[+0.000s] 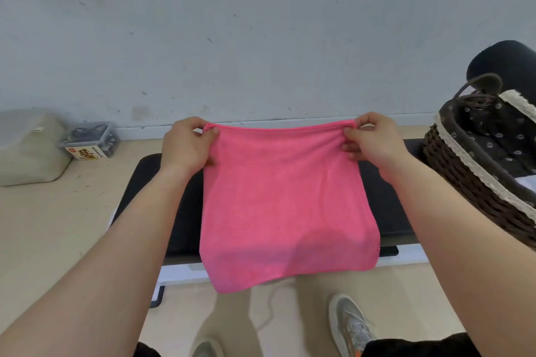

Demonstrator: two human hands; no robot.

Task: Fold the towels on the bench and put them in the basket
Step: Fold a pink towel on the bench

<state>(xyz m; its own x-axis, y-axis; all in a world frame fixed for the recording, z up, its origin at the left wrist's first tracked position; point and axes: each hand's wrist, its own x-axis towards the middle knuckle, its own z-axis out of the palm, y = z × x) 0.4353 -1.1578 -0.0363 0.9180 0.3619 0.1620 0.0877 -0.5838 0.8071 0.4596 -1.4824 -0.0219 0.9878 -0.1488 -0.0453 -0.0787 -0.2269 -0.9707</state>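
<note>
A pink towel (284,203) hangs spread in the air above the black bench (385,206). My left hand (185,145) pinches its upper left corner and my right hand (374,139) pinches its upper right corner. The top edge is stretched between them and the lower edge droops past the bench's near side. A dark wicker basket (464,177) with a lace trim and a flowered dark lining stands on the bench's right end, to the right of my right hand.
A beige cushion (29,148) and a clear plastic box (92,139) sit on the floor at the left by the wall. A black round object (504,64) stands behind the basket. My shoes (351,324) are on the floor below the bench.
</note>
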